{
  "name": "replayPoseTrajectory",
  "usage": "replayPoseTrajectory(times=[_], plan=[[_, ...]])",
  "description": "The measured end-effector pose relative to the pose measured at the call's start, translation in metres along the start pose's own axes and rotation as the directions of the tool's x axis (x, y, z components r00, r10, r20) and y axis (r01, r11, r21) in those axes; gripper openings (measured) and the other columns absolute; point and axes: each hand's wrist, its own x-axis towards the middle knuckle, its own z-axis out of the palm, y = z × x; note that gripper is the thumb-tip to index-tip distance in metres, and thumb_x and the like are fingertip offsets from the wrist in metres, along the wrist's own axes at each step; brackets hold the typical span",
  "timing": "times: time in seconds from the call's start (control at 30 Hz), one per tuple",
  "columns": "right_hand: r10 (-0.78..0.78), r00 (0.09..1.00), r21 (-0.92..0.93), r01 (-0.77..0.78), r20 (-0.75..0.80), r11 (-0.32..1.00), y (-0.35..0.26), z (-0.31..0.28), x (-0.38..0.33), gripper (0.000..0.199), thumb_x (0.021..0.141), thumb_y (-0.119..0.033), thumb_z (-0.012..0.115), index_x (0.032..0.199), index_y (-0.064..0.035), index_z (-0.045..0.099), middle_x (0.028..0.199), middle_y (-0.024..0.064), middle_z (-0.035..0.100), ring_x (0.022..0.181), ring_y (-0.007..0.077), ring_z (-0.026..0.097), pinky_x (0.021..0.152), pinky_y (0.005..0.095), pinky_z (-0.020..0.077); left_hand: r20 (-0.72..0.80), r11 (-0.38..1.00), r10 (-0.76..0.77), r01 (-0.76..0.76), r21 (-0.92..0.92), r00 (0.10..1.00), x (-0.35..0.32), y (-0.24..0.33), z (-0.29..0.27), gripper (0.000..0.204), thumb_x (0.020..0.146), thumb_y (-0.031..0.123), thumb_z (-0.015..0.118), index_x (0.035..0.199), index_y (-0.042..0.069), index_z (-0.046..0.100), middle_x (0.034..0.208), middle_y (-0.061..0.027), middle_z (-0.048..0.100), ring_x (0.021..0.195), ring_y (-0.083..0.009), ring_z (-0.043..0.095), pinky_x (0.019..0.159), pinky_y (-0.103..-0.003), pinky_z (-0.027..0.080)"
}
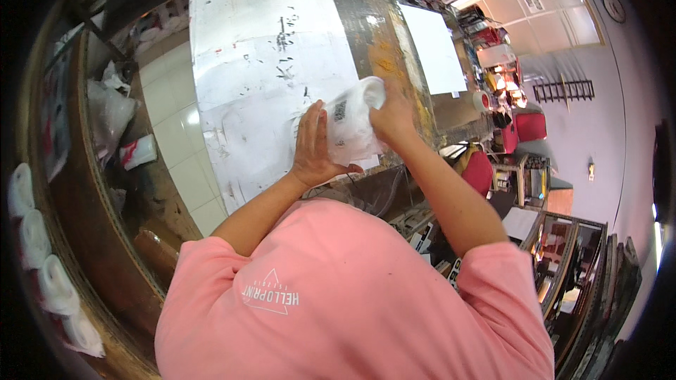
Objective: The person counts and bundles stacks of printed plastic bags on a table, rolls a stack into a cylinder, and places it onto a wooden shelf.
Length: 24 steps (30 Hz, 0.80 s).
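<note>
Far to the left, beyond the table's left edge, white rolls [39, 260] lie in a row along a curved brown rim. Nearer in, crumpled clear plastic bags [109, 109] and a white-and-red packet [137, 151] lie on the tiled floor [176, 141] beside the table.

The table [380, 49] runs away from the person. Its left part is covered by a large white sheet [260, 63] marked with black smudges and a few red specks. To the right of that sheet the bare surface shows dark and worn, with yellow-orange stains.

The left hand [313, 148] is over the near edge of the table, fingers spread and pressed flat against the left side of a white plastic bag [352, 123], which bears a small dark printed patch. The bag is held up between both hands, just above the near edge of the table, over the seam where the white sheet meets the bare surface. The right hand [391, 116] is closed on the bag's right side, pinching the bunched plastic near its top.

Farther right, a smaller white sheet [433, 49] lies along the table's right edge, and a roll of tape [482, 100] sits near the near right corner. Beyond the right edge stand red chairs [528, 127] and cluttered shelves, too small to make out. The person's pink shirt [352, 295] fills the bottom of the view.
</note>
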Motion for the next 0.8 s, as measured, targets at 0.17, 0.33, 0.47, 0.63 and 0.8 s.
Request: replayPoseTrajectory(times=[0.17,0.33,0.47,0.63,0.8], plan=[[0.115,0.993,0.129,-0.117,0.025,0.985,0.007,0.005,0.012,0.053,0.082,-0.013,0.069,0.132,-0.0022,0.058,0.125,0.0249,0.067,0.117,0.0432,0.064,0.102,0.0498,0.0493,-0.211,0.987,0.032,0.002,0.158,0.977,0.002,0.009,0.035,0.134,0.068,0.06,0.088,0.164,0.006,0.012,0.155,-0.0308,0.034,0.137,-0.0528,0.04,0.112,-0.064,0.035],[0.068,0.913,0.574,-0.309,0.401,0.759,0.009,-0.018,0.015,0.055,0.091,-0.012,0.06,0.144,-0.0049,0.048,0.138,0.0147,0.06,0.122,0.0319,0.061,0.101,0.0434,0.0493,-0.119,0.992,-0.027,0.041,0.118,0.993,0.005,-0.001,0.032,0.125,0.071,0.042,0.091,0.162,0.004,0.014,0.152,-0.0303,0.038,0.136,-0.0494,0.044,0.11,-0.058,0.04],[-0.138,0.817,0.709,-0.385,0.56,0.591,0.045,-0.04,0.034,0.075,0.098,-0.029,0.065,0.16,-0.0073,0.029,0.157,0.0131,0.043,0.137,0.0285,0.049,0.107,0.047,0.0471,0.045,0.981,-0.194,0.193,0.019,0.98,0.017,-0.032,0.008,0.12,0.068,0.029,0.094,0.159,0.002,0.02,0.152,-0.027,0.042,0.135,-0.0464,0.048,0.113,-0.05,0.043],[-0.307,0.889,0.592,0.051,0.341,0.804,0.09,0.06,0.014,0.095,0.091,-0.031,0.077,0.162,-0.0026,0.02,0.159,0.0221,0.037,0.142,0.033,0.045,0.113,0.047,0.043,0.263,0.818,-0.445,0.508,-0.269,0.856,0.077,-0.044,-0.018,0.119,0.065,0.023,0.095,0.158,0.0,0.023,0.147,-0.0245,0.052,0.133,-0.0354,0.055,0.113,-0.043,0.046],[-0.213,0.918,0.786,-0.146,0.334,0.601,0.049,0.095,0.025,0.102,0.09,-0.047,0.077,0.162,-0.0018,0.022,0.152,0.0276,0.044,0.137,0.0358,0.05,0.112,0.0453,0.0428,0.171,0.477,-0.783,0.754,-0.452,0.598,0.102,-0.087,-0.011,0.104,0.065,0.014,0.095,0.146,-0.003,0.032,0.132,-0.0236,0.059,0.12,-0.0362,0.063,0.096,-0.049,0.058]])
